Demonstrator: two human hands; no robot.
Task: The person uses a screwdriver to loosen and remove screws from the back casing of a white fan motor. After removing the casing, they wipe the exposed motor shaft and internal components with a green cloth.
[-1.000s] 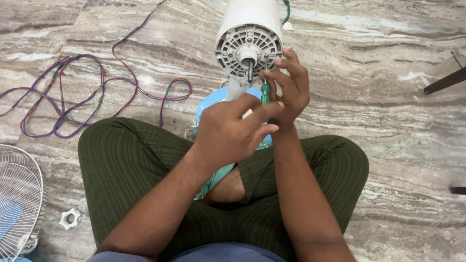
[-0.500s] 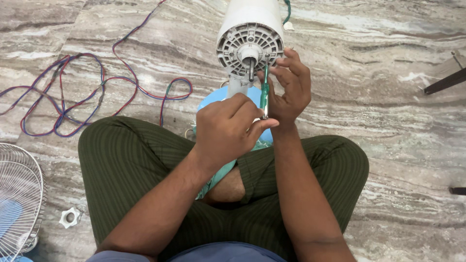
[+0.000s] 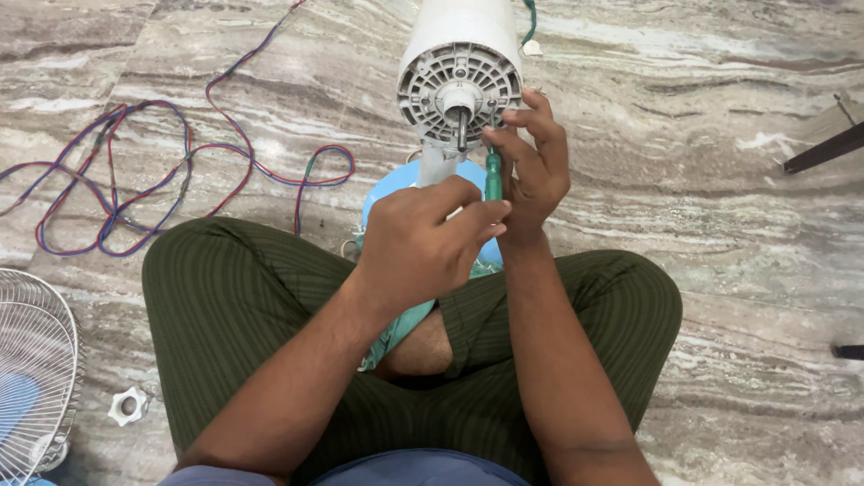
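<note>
Stretching across the whole view, the marble floor [image 3: 702,117] carries everything, and the person's crossed legs in green striped trousers [image 3: 252,315] fill the lower half. At the left edge a white wire fan guard [image 3: 31,360] is cut off, so only part of it shows. A tangle of red, blue and green wires [image 3: 135,180] lies beyond the left knee. The white fan motor housing [image 3: 459,63] stands above a blue base [image 3: 396,184] that is mostly hidden behind the hands. The left hand [image 3: 418,243] is clenched around the lower end of a green screwdriver [image 3: 493,175], whose handle is largely covered. The right hand [image 3: 535,166] pinches the screwdriver's upper part; the tip, at the housing's ribbed face, is hard to make out. A small white plastic nut [image 3: 129,406] lies by the left thigh.
</note>
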